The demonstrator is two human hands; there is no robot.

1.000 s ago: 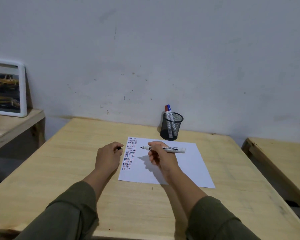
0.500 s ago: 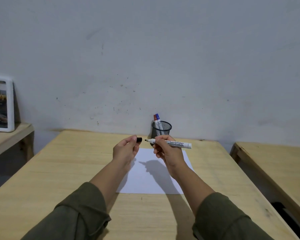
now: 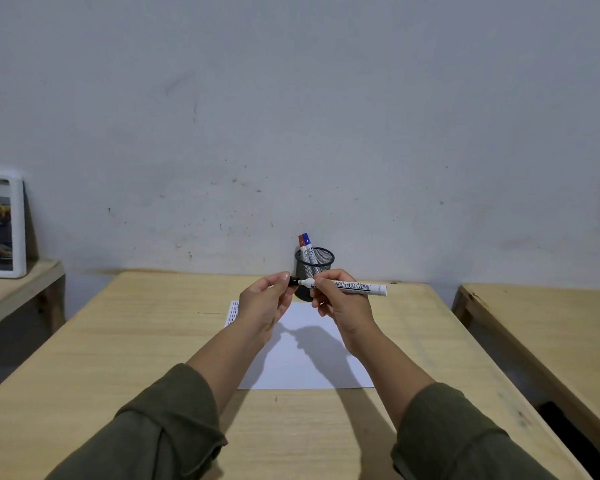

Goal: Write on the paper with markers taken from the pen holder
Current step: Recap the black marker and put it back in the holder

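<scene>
Since half a second ago the cap (image 3: pixel 293 282) has closed the gap and now meets the marker (image 3: pixel 355 287) tip. Both hands are raised above the paper (image 3: pixel 312 362). Left hand (image 3: pixel 264 304) pinches the small black cap between thumb and fingertips. Right hand (image 3: pixel 343 308) pinches the marker near its nose, barrel lying roughly level and pointing right. Marker: white cylindrical plastic barrel, black printed lettering, white conical nose. Paper: plain white sheet flat on the pale wood-grain table (image 3: pixel 118 348), with short coloured strokes in columns at its far-left corner. Pen holder (image 3: pixel 314 268): black wire-mesh cup, round, just behind the hands near the wall, with a red-capped marker (image 3: pixel 302 244) and a blue-capped marker (image 3: pixel 307 241) leaning in it. Olive fabric sleeves (image 3: pixel 167 427) cover both forearms.
</scene>
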